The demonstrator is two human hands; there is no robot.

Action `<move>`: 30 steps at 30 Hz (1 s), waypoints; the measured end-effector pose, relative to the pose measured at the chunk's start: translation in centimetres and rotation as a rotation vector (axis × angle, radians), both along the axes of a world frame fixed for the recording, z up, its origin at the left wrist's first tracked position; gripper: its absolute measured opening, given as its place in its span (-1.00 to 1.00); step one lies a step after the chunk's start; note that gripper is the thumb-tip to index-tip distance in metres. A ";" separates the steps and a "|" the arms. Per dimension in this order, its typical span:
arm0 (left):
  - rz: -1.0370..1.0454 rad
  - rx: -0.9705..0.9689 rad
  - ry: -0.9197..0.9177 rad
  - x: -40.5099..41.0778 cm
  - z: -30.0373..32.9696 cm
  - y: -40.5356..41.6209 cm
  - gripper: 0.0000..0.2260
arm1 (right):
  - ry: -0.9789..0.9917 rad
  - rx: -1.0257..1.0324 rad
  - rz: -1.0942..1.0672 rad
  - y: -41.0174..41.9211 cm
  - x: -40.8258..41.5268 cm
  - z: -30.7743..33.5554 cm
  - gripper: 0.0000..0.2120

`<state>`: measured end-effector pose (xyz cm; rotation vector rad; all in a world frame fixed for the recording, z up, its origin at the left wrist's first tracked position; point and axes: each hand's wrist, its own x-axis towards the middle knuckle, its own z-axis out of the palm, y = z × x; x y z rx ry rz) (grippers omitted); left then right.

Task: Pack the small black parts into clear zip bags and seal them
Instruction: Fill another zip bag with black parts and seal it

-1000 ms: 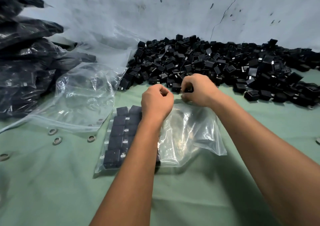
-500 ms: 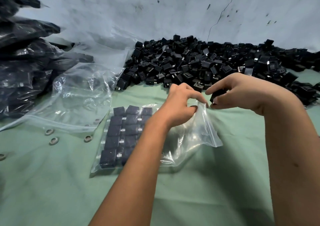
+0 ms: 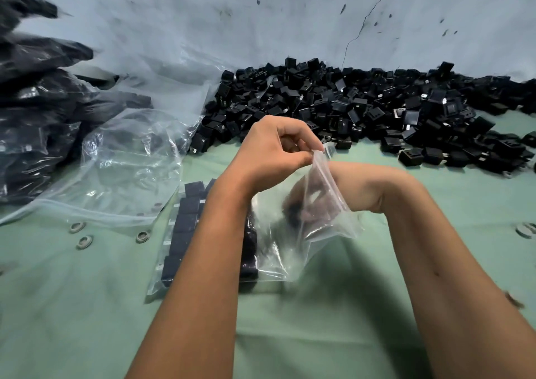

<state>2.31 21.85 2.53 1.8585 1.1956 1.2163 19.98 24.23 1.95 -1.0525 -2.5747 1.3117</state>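
A clear zip bag (image 3: 327, 228) lies on the green cloth with neat rows of black parts (image 3: 185, 228) filling its left side. My left hand (image 3: 272, 158) pinches the bag's upper lip and lifts it, so the mouth stands wide. My right hand (image 3: 316, 201) reaches inside the bag and shows blurred through the plastic. Its fingers curl round a dark black part (image 3: 293, 213). A big loose heap of the same black parts (image 3: 362, 109) runs along the wall behind.
Empty clear bags (image 3: 130, 161) lie crumpled at the left. Beyond them, filled bags of black parts (image 3: 32, 117) are stacked. Small metal rings (image 3: 84, 241) sit on the cloth at the left, and another ring (image 3: 525, 229) at the right edge.
My right hand carried a black part from beside the heap down into the bag. My left hand raised the bag's lip higher.
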 end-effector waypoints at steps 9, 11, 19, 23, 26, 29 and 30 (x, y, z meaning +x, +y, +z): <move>0.052 -0.030 0.044 -0.7 0.2 0.0 -0.86 | 0.036 -0.112 0.221 0.2 -1.8 -1.6 -0.68; 0.252 -0.050 0.077 -2.6 -0.4 0.3 -0.89 | -0.010 -0.119 0.241 0.3 -1.7 -1.4 -0.67; 0.768 -0.356 0.314 -10.2 -3.0 -0.8 -0.85 | -0.021 -0.395 0.103 0.4 -1.8 -2.6 -0.81; 0.699 -0.490 0.278 -10.3 -3.1 -0.8 -0.86 | -0.083 -0.336 0.105 0.1 -2.2 -2.7 -0.75; 0.646 -0.537 0.247 -10.4 -3.0 -1.1 -0.89 | -0.037 -0.492 0.119 -0.2 -2.4 -2.9 -0.76; 0.613 -0.534 0.273 -10.8 -2.6 -1.4 -0.94 | -0.045 -0.502 0.147 -0.2 -2.2 -3.0 -0.75; 0.612 -0.534 0.284 -11.0 -2.4 -1.4 -0.91 | -0.048 -0.479 0.141 -0.2 -2.2 -3.0 -0.76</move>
